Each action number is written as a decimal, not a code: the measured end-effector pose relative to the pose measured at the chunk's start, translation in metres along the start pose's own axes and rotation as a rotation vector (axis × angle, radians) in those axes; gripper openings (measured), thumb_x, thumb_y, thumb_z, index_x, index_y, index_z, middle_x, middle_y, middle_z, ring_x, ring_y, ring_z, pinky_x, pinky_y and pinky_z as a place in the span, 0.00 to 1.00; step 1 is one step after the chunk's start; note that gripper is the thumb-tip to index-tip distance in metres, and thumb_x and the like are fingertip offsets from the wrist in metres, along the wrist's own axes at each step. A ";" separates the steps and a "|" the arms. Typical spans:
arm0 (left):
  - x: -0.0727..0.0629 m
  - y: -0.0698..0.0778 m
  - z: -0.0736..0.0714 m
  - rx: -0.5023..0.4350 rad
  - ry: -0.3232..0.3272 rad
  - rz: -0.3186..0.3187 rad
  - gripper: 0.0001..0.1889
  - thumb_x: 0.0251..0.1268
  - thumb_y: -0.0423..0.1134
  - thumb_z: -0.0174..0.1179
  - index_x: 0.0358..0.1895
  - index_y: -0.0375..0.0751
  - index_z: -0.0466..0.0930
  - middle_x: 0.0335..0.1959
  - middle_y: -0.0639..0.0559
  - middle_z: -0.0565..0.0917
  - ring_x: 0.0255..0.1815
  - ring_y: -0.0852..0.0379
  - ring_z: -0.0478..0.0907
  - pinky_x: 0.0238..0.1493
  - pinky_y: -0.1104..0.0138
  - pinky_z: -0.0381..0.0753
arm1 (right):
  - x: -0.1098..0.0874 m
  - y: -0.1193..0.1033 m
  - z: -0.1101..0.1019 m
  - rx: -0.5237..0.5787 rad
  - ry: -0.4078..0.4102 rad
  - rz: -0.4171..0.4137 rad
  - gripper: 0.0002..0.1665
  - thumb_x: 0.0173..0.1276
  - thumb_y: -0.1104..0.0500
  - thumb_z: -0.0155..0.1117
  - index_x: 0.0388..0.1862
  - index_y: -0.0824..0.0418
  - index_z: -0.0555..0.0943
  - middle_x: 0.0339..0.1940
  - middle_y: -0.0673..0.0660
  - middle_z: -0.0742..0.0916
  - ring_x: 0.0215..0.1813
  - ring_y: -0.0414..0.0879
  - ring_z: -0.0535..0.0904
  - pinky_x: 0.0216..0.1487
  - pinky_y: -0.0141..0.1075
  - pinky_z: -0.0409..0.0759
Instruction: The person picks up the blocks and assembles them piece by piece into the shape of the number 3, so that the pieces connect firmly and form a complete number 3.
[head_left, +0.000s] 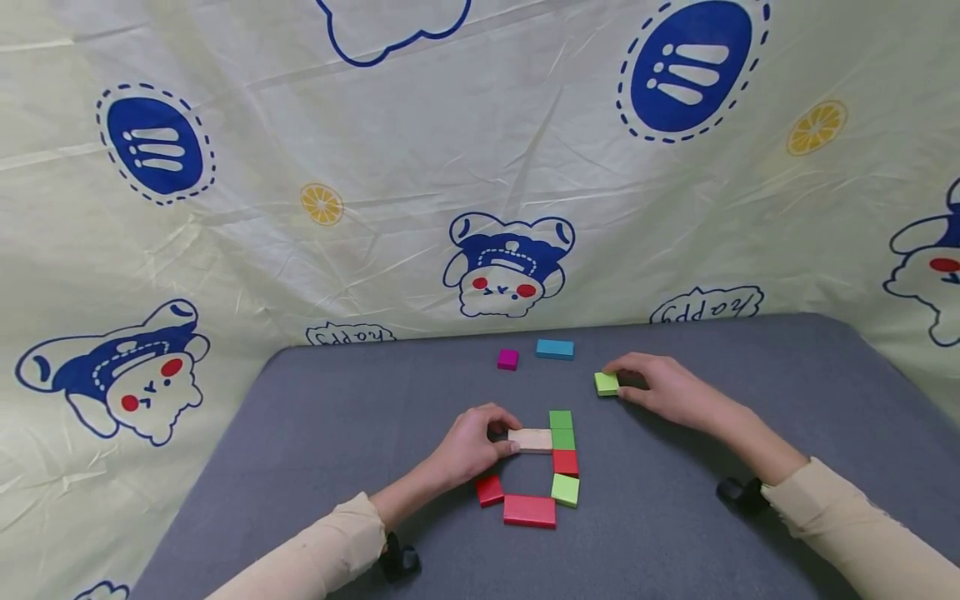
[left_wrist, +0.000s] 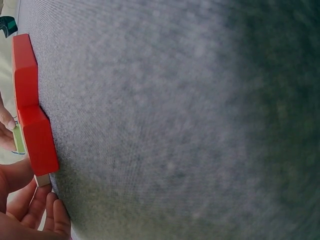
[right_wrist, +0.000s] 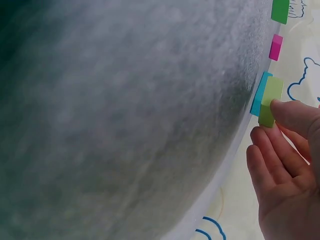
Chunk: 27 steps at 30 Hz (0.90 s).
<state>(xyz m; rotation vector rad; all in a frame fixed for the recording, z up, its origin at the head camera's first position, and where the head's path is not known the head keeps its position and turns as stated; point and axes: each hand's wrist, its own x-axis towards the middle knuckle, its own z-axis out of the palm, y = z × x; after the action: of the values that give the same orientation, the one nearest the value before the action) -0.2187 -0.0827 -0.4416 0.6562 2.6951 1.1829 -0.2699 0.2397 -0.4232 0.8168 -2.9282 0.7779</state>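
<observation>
While my left hand point(head_left: 471, 446) pinches the wood block point(head_left: 530, 440) just left of the green column point(head_left: 562, 429), a shove could skew it. My right hand point(head_left: 660, 390) pinches a lime block point(head_left: 606, 383) up-right of that column; dragging it might clip the column.

The right hand point(head_left: 663, 390) covers the near side of the light green block point(head_left: 606, 383). The left hand point(head_left: 472, 446) hides one end of the plain wooden block point(head_left: 531, 440). Both wrist views blur the grey table point(left_wrist: 175, 120), and the picture's edge cuts off each hand there.
</observation>
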 end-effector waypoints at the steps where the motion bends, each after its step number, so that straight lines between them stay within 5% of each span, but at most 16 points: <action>1: 0.000 0.000 0.000 -0.002 0.000 -0.004 0.10 0.62 0.32 0.68 0.46 0.42 0.85 0.40 0.54 0.80 0.42 0.57 0.74 0.46 0.66 0.75 | 0.001 -0.001 0.001 0.002 -0.002 -0.001 0.21 0.66 0.66 0.66 0.58 0.64 0.80 0.55 0.61 0.83 0.58 0.58 0.77 0.58 0.57 0.72; 27: 0.001 -0.001 -0.001 0.000 -0.001 0.013 0.10 0.61 0.32 0.68 0.46 0.42 0.85 0.39 0.55 0.80 0.42 0.56 0.74 0.45 0.65 0.75 | 0.027 -0.031 0.017 0.085 -0.098 -0.034 0.19 0.68 0.65 0.65 0.58 0.60 0.81 0.54 0.55 0.84 0.53 0.51 0.78 0.57 0.52 0.75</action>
<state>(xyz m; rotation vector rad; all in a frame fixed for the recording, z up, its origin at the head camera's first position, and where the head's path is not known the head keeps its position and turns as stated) -0.2201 -0.0840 -0.4418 0.6746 2.6941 1.1847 -0.2762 0.1950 -0.4201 0.9347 -2.9744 0.8910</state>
